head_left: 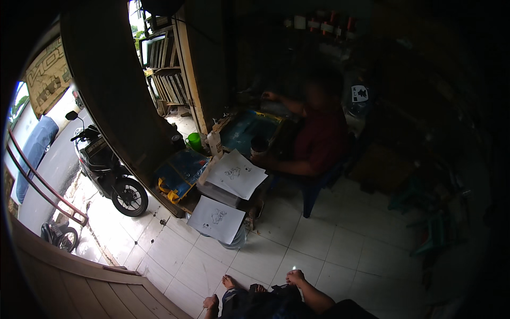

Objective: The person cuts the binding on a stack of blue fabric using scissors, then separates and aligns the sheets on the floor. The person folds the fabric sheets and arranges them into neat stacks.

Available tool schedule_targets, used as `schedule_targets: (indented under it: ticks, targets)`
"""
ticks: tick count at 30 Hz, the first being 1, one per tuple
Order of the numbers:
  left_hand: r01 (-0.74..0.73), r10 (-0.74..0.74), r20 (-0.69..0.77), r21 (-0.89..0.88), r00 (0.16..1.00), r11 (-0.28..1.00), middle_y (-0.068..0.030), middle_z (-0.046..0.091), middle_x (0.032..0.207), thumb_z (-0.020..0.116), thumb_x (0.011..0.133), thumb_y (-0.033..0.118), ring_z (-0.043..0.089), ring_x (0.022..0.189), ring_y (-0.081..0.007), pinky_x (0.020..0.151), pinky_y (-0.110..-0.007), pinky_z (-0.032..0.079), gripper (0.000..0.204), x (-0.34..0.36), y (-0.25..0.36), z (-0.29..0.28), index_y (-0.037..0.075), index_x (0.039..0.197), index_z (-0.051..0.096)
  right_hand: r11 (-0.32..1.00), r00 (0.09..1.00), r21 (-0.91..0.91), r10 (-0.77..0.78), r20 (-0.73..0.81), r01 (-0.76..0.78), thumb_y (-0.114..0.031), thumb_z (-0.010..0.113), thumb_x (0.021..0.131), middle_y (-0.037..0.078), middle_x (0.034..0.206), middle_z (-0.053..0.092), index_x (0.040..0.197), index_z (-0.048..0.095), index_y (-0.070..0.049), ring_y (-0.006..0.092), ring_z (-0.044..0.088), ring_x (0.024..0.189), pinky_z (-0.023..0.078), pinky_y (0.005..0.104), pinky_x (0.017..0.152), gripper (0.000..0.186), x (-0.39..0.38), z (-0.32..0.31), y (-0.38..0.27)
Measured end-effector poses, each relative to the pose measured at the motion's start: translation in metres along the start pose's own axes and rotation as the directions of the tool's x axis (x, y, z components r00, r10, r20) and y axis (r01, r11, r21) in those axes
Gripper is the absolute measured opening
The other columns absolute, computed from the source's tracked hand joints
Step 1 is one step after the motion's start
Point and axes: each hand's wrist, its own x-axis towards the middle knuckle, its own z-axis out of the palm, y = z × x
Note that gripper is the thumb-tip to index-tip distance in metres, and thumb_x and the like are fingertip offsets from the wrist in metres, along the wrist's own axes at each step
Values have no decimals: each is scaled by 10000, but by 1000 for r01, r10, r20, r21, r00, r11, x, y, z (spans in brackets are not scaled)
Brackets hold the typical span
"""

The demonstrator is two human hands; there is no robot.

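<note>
My left hand (pixel 211 301) is at the bottom edge beside my dark-clothed lap, its fingers curled; what is inside them, if anything, is hidden. My right hand (pixel 295 277) is closed at my right knee, with a small bright glint just above it that I cannot make out. My bare feet (pixel 229 282) show on the tiles between them. Ahead of me, a sheet of paper with line drawings (pixel 204 220) lies on a round support, and a second drawn sheet (pixel 234 173) lies on the cluttered table behind it.
A co-worker in red (pixel 321 138) sits on a blue chair at a screen frame (pixel 244 133), holding a dark container (pixel 259 146). A green mug (pixel 194 141) and white bottle (pixel 214 142) stand nearby. A motorbike (pixel 125 194) stands in the doorway; green stools (pixel 427 236) are at right.
</note>
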Motion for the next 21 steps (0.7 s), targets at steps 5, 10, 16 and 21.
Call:
schedule_targets:
  ticks: [5, 10, 16, 21]
  targets:
    - [-86, 98, 80, -146, 992, 986, -273, 640, 1246, 543, 840, 436, 568, 1217, -445, 1026, -497, 435, 581, -8, 10, 9, -60, 1098, 701, 1000, 1000, 5, -11, 11, 11, -45, 646, 879, 106, 900, 724, 1097, 665, -17, 185, 714, 722, 578, 291, 549, 220, -5, -4, -2]
    - [-150, 152, 36, -71, 988, 986, -279, 644, 1232, 533, 841, 435, 588, 1190, -437, 1042, -497, 409, 578, -10, 7, 9, -60, 1085, 704, 994, 998, -95, 57, -32, -60, -44, 730, 811, 107, 875, 736, 1048, 703, -17, 182, 720, 735, 579, 286, 597, 240, -15, -10, 10]
    - [-109, 116, 39, -141, 993, 984, -291, 650, 1202, 537, 841, 453, 594, 1172, -451, 1048, -504, 394, 593, -6, -12, 4, -67, 1073, 704, 958, 996, -287, -15, -84, -10, -53, 806, 712, 86, 880, 753, 939, 759, -30, 197, 719, 737, 572, 283, 664, 233, -12, -10, 27]
    - [-241, 245, 31, -106, 969, 965, -334, 648, 1109, 550, 817, 436, 594, 1101, -510, 962, -519, 448, 555, -3, -25, 2, -63, 1009, 697, 987, 999, -159, -22, -43, 15, -33, 750, 775, 93, 860, 745, 1021, 732, -27, 177, 716, 688, 567, 284, 611, 247, -4, -2, 31]
